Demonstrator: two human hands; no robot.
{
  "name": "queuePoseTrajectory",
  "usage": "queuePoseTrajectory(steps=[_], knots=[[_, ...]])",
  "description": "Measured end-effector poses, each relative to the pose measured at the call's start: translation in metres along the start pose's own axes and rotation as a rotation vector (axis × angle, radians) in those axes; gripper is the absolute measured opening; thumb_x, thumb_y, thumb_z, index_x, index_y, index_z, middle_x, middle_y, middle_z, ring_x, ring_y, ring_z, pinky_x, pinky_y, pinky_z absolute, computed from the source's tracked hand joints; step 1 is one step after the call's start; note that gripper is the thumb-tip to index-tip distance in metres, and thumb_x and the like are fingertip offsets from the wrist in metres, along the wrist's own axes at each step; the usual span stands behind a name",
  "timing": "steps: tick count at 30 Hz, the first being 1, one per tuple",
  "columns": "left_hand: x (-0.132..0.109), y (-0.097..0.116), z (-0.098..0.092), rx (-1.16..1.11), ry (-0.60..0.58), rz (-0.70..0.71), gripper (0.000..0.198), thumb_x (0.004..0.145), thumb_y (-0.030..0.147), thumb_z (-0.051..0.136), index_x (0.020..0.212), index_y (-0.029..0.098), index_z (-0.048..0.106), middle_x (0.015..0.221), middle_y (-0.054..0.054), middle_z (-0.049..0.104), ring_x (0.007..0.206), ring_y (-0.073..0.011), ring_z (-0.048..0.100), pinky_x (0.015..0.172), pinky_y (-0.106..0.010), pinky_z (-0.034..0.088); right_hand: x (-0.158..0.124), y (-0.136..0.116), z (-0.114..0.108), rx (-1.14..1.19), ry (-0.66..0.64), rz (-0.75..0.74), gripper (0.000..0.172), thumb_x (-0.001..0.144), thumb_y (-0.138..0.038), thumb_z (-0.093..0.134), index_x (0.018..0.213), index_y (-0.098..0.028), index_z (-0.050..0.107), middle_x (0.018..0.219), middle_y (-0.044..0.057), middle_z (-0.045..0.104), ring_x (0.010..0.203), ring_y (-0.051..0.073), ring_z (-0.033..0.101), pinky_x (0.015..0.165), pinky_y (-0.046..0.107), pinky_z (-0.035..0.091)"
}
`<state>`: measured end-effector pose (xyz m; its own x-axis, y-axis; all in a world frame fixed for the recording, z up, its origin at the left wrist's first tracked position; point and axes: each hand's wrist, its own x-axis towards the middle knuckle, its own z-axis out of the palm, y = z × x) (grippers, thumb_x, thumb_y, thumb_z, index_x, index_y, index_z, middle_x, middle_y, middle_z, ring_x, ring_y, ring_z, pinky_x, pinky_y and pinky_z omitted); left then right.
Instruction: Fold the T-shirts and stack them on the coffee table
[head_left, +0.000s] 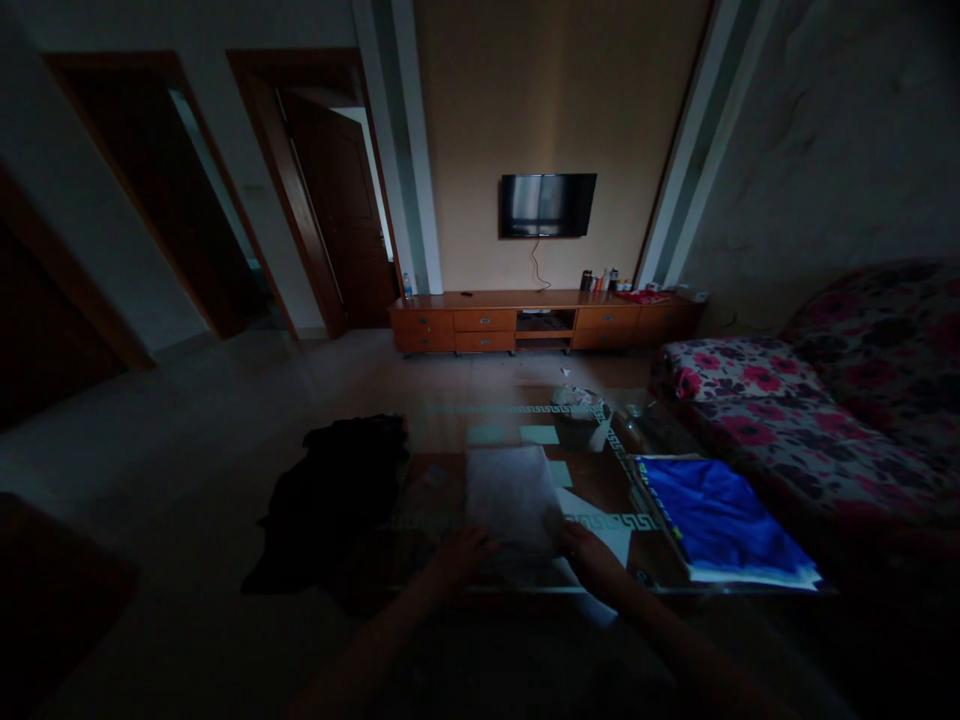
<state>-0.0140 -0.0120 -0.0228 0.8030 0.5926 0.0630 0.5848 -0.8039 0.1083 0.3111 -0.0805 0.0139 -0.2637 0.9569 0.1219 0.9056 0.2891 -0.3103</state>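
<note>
A folded grey-white cloth (514,495) lies on a glass coffee table (592,470) in a dim room. My left hand (461,555) rests on the cloth's near left corner, fingers curled down onto it. My right hand (589,550) presses on its near right corner, fingers bent over the edge. A folded blue cloth (716,520) with a white border lies on the table to the right. A dark garment (337,495) hangs over the table's left end.
A floral sofa (825,400) stands at the right. A long wooden TV cabinet (540,320) with a wall TV (547,205) is at the far wall. A crumpled bag (577,400) sits at the table's far end. Doorways (330,200) open at the left.
</note>
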Motion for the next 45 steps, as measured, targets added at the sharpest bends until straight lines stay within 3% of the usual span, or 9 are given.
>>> queuePoseTrajectory(steps=[3, 9, 14, 21, 30, 34, 37, 40, 45], knots=[[-0.009, -0.003, -0.003, -0.103, -0.053, 0.043, 0.075, 0.074, 0.021, 0.069, 0.145, 0.025, 0.044, 0.146, -0.011, 0.050, 0.132, -0.0312, 0.048, 0.113, -0.048, 0.040, 0.000, 0.001, -0.007, 0.024, -0.135, -0.043, 0.024, 0.086, -0.021, 0.052, 0.100, -0.024, 0.072, 0.112, 0.010, 0.070, 0.107, 0.024, 0.063, 0.093, 0.034, 0.048], [0.034, -0.010, -0.017, -0.195, 0.161, -0.230, 0.052, 0.093, 0.015, 0.041, 0.145, 0.023, 0.045, 0.146, -0.011, 0.053, 0.132, -0.0234, 0.051, 0.112, -0.044, 0.043, 0.062, -0.026, -0.010, -0.064, -0.111, 0.215, 0.037, 0.101, -0.029, 0.036, 0.113, -0.019, 0.070, 0.119, 0.014, 0.068, 0.116, 0.025, 0.060, 0.100, 0.037, 0.042], [0.063, -0.011, 0.002, -0.129, 0.159, -0.173, 0.059, 0.098, 0.039, 0.045, 0.153, 0.019, 0.038, 0.160, -0.012, 0.040, 0.149, -0.0263, 0.034, 0.120, -0.049, 0.032, 0.096, -0.057, 0.033, -0.072, -0.061, 0.396, 0.053, 0.103, -0.030, 0.030, 0.154, -0.020, 0.040, 0.163, 0.015, 0.032, 0.146, 0.032, 0.034, 0.112, 0.051, 0.033], [0.054, -0.021, 0.020, -0.079, 0.159, -0.125, 0.060, 0.100, 0.041, 0.042, 0.155, 0.020, 0.036, 0.164, -0.009, 0.033, 0.152, -0.0240, 0.027, 0.124, -0.046, 0.026, 0.082, -0.059, 0.093, -0.137, 0.050, 0.465, 0.060, 0.102, -0.046, 0.029, 0.160, -0.027, 0.029, 0.169, 0.007, 0.014, 0.155, 0.035, 0.009, 0.120, 0.061, 0.004], [0.073, 0.049, 0.034, -0.215, 0.095, -0.545, 0.057, 0.094, 0.039, 0.047, 0.146, 0.015, 0.049, 0.155, -0.019, 0.044, 0.142, -0.0375, 0.042, 0.114, -0.059, 0.037, 0.101, -0.008, 0.029, -0.122, -0.173, 0.082, 0.052, 0.101, -0.033, 0.036, 0.153, -0.039, 0.040, 0.166, -0.002, 0.027, 0.153, 0.027, 0.020, 0.122, 0.057, 0.007], [0.080, 0.023, 0.011, -0.281, 0.124, -0.487, 0.048, 0.097, 0.020, 0.031, 0.139, 0.017, 0.053, 0.139, -0.014, 0.061, 0.126, -0.0202, 0.058, 0.110, -0.037, 0.045, 0.109, -0.034, 0.033, -0.160, -0.128, 0.402, 0.053, 0.099, -0.032, 0.037, 0.150, -0.021, 0.048, 0.162, 0.018, 0.033, 0.146, 0.038, 0.033, 0.114, 0.070, 0.016], [0.067, -0.016, -0.005, -0.244, 0.171, -0.464, 0.048, 0.098, 0.021, 0.031, 0.141, 0.016, 0.050, 0.147, -0.013, 0.054, 0.136, -0.0210, 0.049, 0.116, -0.040, 0.038, 0.100, -0.062, 0.061, -0.169, -0.040, 0.579, 0.063, 0.101, -0.046, 0.033, 0.154, -0.013, 0.041, 0.161, 0.028, 0.027, 0.144, 0.048, 0.032, 0.106, 0.076, 0.019], [0.047, -0.030, -0.003, -0.128, 0.151, -0.364, 0.050, 0.099, 0.029, 0.037, 0.147, 0.017, 0.045, 0.157, -0.012, 0.043, 0.145, -0.0250, 0.037, 0.120, -0.048, 0.031, 0.087, -0.061, 0.077, -0.178, 0.022, 0.506, 0.068, 0.100, -0.055, 0.033, 0.157, -0.018, 0.035, 0.166, 0.023, 0.018, 0.149, 0.046, 0.020, 0.112, 0.072, 0.010], [0.038, 0.000, 0.006, -0.012, 0.078, -0.476, 0.054, 0.097, 0.045, 0.044, 0.139, 0.012, 0.054, 0.147, -0.019, 0.051, 0.136, -0.0358, 0.045, 0.113, -0.054, 0.037, 0.092, -0.018, 0.050, -0.118, -0.104, 0.233, 0.059, 0.100, -0.049, 0.037, 0.156, -0.029, 0.038, 0.167, 0.010, 0.022, 0.154, 0.032, 0.017, 0.120, 0.060, 0.002]])
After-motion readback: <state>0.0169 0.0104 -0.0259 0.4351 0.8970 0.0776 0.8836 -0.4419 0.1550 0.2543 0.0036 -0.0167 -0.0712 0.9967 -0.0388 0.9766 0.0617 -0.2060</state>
